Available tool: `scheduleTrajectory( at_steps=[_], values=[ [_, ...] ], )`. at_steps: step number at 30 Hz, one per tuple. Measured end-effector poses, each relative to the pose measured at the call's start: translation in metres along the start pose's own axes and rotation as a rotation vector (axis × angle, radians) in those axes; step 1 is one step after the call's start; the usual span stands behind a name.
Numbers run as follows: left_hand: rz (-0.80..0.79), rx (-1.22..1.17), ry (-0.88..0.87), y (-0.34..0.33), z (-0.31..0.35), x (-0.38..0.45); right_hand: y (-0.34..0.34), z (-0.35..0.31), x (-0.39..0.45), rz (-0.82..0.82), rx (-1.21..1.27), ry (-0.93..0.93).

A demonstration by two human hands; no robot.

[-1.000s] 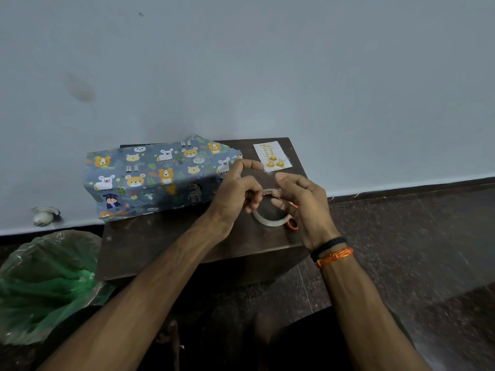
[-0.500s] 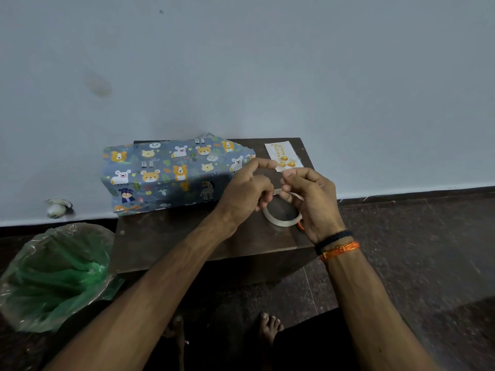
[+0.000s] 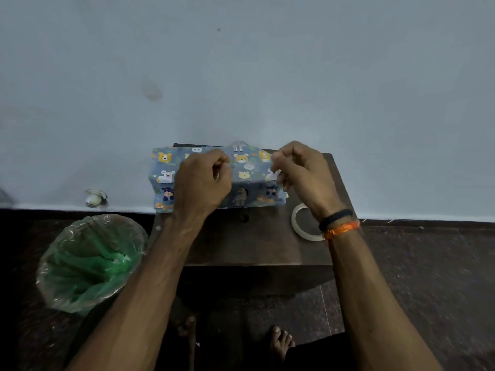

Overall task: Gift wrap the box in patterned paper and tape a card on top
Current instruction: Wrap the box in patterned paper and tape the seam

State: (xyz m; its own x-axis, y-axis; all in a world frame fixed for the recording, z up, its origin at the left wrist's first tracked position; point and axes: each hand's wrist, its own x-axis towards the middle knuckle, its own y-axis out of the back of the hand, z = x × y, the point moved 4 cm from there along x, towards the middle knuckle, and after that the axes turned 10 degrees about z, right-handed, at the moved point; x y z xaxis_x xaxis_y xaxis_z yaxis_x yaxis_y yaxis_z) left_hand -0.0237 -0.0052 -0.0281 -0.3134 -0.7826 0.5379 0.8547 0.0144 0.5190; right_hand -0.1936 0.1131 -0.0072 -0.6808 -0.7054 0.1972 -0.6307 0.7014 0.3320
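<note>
The wrapped box [image 3: 214, 178] lay on the dark bench [image 3: 257, 242] against the wall. Both hands were raised over it — the left hand [image 3: 202, 180] and right hand [image 3: 302, 170] each had curled fingers, seemingly pinching a clear tape strip too faint to confirm. The tape roll [image 3: 304, 223] lay beside the right wrist — a green-lined bin [image 3: 88, 261] stood left.
</note>
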Motion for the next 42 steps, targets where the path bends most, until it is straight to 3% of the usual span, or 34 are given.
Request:
scheduleTrajectory(
  at_steps=[4,9,19,34,42],
  values=[
    [0.057,0.058,-0.002,0.013,-0.006,-0.001,-0.033,-0.022,0.021,-0.177,-0.288,0.160],
    [0.030,0.055,0.019,0.014,-0.010,0.004,-0.062,-0.031,0.039,-0.393,-0.521,0.225],
    [0.054,0.056,0.087,0.015,-0.019,0.006,-0.085,-0.041,0.058,-0.615,-0.718,0.273],
    [0.066,0.112,0.130,0.018,-0.013,0.004,-0.099,-0.041,0.064,-0.718,-0.836,0.300],
    [0.032,0.118,0.126,0.015,-0.016,0.005,-0.104,-0.038,0.077,-0.686,-0.852,0.199]
  ],
)
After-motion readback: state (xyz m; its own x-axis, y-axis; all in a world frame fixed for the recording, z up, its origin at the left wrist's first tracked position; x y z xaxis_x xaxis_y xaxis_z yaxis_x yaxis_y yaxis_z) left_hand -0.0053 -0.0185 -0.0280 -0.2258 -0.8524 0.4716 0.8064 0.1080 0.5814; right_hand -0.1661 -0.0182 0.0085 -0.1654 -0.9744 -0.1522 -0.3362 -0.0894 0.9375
